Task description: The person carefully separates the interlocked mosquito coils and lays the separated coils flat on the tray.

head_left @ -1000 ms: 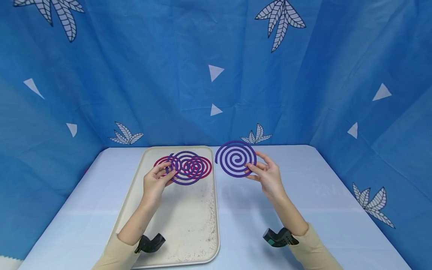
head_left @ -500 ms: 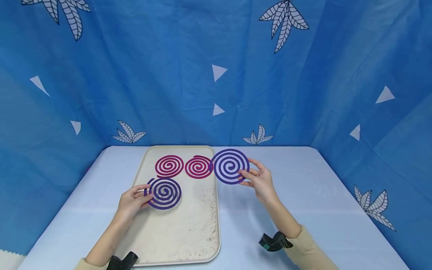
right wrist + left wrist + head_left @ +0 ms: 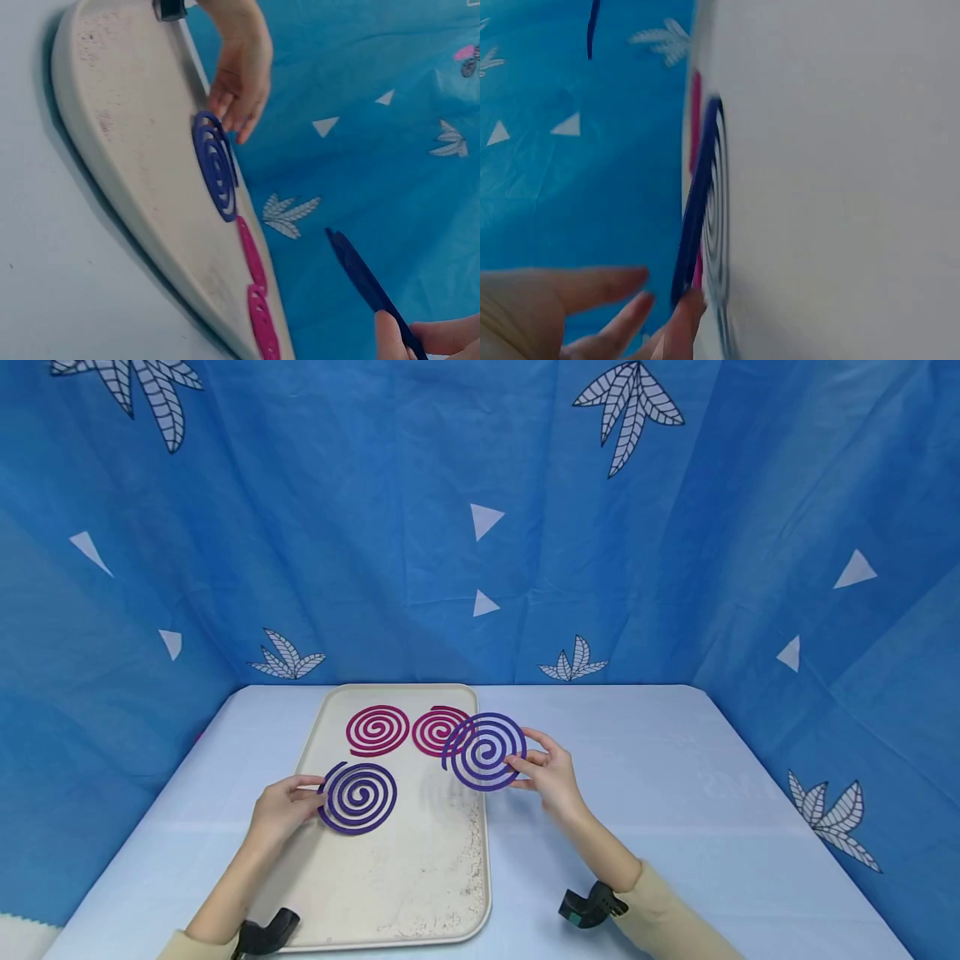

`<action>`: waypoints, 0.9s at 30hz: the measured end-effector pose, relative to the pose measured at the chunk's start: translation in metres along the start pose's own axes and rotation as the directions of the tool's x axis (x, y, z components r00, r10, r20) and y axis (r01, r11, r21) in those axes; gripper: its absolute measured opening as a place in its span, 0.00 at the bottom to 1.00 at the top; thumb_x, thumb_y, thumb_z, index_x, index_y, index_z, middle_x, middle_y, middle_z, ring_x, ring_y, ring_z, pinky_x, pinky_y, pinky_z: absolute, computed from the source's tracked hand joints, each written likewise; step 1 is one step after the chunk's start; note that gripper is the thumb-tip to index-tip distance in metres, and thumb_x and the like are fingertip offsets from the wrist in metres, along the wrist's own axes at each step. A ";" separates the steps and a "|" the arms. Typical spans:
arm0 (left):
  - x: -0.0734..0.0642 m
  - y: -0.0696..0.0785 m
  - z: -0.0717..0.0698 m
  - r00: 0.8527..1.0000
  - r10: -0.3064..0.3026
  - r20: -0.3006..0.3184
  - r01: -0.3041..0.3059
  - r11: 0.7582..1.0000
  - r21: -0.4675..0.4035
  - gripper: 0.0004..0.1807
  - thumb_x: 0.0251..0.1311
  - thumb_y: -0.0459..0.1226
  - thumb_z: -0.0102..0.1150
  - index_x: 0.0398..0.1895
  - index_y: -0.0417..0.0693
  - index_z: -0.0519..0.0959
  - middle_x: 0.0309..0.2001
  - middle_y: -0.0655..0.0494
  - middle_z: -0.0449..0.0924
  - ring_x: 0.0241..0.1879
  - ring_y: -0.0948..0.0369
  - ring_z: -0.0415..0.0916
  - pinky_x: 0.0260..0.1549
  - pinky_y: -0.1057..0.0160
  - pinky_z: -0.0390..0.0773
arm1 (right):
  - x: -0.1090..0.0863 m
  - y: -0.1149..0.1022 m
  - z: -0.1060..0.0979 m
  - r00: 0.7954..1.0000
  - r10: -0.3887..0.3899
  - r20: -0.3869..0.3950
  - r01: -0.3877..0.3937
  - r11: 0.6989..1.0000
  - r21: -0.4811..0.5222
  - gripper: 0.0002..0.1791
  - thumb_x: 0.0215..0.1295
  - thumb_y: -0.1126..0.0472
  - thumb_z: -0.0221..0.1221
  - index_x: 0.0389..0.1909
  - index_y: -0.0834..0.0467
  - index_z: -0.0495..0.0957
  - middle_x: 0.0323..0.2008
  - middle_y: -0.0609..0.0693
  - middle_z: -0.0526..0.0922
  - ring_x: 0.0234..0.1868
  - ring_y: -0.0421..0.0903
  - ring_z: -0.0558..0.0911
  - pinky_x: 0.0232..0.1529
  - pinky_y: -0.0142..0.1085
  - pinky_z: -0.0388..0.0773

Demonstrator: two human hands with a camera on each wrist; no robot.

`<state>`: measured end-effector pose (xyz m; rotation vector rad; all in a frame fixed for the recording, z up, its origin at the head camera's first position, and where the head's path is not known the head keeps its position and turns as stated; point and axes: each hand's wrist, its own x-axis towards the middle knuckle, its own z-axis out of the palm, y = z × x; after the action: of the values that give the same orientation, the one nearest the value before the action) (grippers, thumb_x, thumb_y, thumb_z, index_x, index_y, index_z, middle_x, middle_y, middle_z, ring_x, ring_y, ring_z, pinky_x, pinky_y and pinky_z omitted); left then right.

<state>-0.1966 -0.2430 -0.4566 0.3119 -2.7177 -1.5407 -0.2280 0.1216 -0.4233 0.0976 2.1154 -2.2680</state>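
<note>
My left hand [image 3: 281, 810] is at the left edge of a purple mosquito coil [image 3: 360, 797] low over the beige tray [image 3: 420, 893]. In the left wrist view this coil [image 3: 697, 195] shows edge-on, its near end tipped up at a fingertip, the other fingers [image 3: 607, 285] parted from it. My right hand [image 3: 551, 777] pinches a second purple coil [image 3: 487, 752] by its right side, raised over the tray's right rim. Two magenta coils lie at the tray's far end, one on the left [image 3: 377, 731] and one on the right [image 3: 431, 743], partly overlapped by the raised coil.
The tray sits on a table with a white cloth [image 3: 660, 777]. A blue patterned curtain [image 3: 420, 527] encloses the back and both sides. Black devices are strapped to the left wrist [image 3: 266, 931] and right wrist [image 3: 592, 906].
The left hand has brought its coil toward me and down to the tray, and its fingers have loosened. The right hand has carried its coil left and lower, over the tray's edge.
</note>
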 end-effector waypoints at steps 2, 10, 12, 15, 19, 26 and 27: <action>-0.001 0.001 -0.002 1.000 0.008 -0.002 -0.008 0.998 0.067 0.22 0.60 0.36 0.58 0.52 0.27 0.74 0.38 0.36 0.84 0.25 0.66 0.82 0.26 0.69 0.82 | 0.002 0.008 0.007 1.000 0.012 0.011 -0.012 1.000 0.001 0.28 0.60 0.73 0.60 0.62 0.61 0.69 0.33 0.55 0.87 0.30 0.41 0.86 0.29 0.35 0.85; 0.000 0.001 -0.006 1.000 -0.004 0.012 0.001 0.978 0.210 0.22 0.65 0.42 0.54 0.51 0.29 0.75 0.38 0.35 0.84 0.24 0.62 0.82 0.27 0.67 0.78 | 0.007 0.034 0.032 0.986 0.046 0.158 -0.037 0.997 -0.062 0.28 0.58 0.73 0.61 0.62 0.65 0.68 0.27 0.51 0.85 0.28 0.40 0.85 0.29 0.38 0.85; 0.001 0.002 -0.006 1.000 -0.007 0.010 0.005 0.975 0.222 0.22 0.65 0.42 0.54 0.51 0.30 0.75 0.39 0.35 0.84 0.25 0.62 0.81 0.27 0.66 0.76 | 0.008 0.039 0.036 0.981 0.053 0.186 -0.039 0.996 -0.079 0.29 0.58 0.74 0.60 0.62 0.67 0.67 0.26 0.50 0.85 0.25 0.39 0.84 0.27 0.37 0.85; 0.003 0.003 -0.006 1.000 -0.005 -0.003 0.006 0.974 0.228 0.22 0.65 0.43 0.53 0.51 0.31 0.75 0.40 0.36 0.83 0.25 0.62 0.81 0.27 0.67 0.75 | 0.010 0.044 0.040 0.976 0.056 0.210 -0.036 0.995 -0.097 0.30 0.57 0.75 0.60 0.63 0.68 0.66 0.24 0.50 0.84 0.21 0.39 0.82 0.25 0.37 0.85; 0.004 0.006 -0.004 1.000 0.020 -0.016 -0.016 0.977 0.214 0.22 0.65 0.44 0.53 0.52 0.33 0.76 0.42 0.36 0.83 0.26 0.62 0.82 0.29 0.66 0.74 | 0.013 0.049 0.043 0.973 0.058 0.221 -0.029 0.991 -0.130 0.30 0.56 0.76 0.60 0.62 0.69 0.66 0.24 0.52 0.82 0.19 0.38 0.80 0.24 0.37 0.84; 0.001 0.016 0.000 0.998 0.047 0.035 -0.052 0.987 0.153 0.23 0.66 0.43 0.52 0.53 0.31 0.75 0.48 0.32 0.80 0.30 0.58 0.84 0.37 0.60 0.81 | 0.009 0.045 0.042 0.981 0.032 0.193 0.022 0.962 -0.273 0.31 0.55 0.70 0.62 0.61 0.71 0.67 0.43 0.68 0.81 0.35 0.48 0.84 0.39 0.38 0.85; 0.001 0.018 0.001 0.998 0.050 0.041 -0.055 0.987 0.153 0.22 0.66 0.43 0.52 0.53 0.32 0.75 0.48 0.32 0.80 0.31 0.57 0.84 0.38 0.58 0.82 | 0.007 0.042 0.041 0.982 0.029 0.187 0.027 0.957 -0.290 0.31 0.55 0.68 0.61 0.62 0.71 0.67 0.47 0.69 0.80 0.41 0.52 0.84 0.44 0.40 0.84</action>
<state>-0.2006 -0.2335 -0.4416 0.2126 -2.8551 -1.3396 -0.2327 0.0781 -0.4633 -0.1219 2.3105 -1.8513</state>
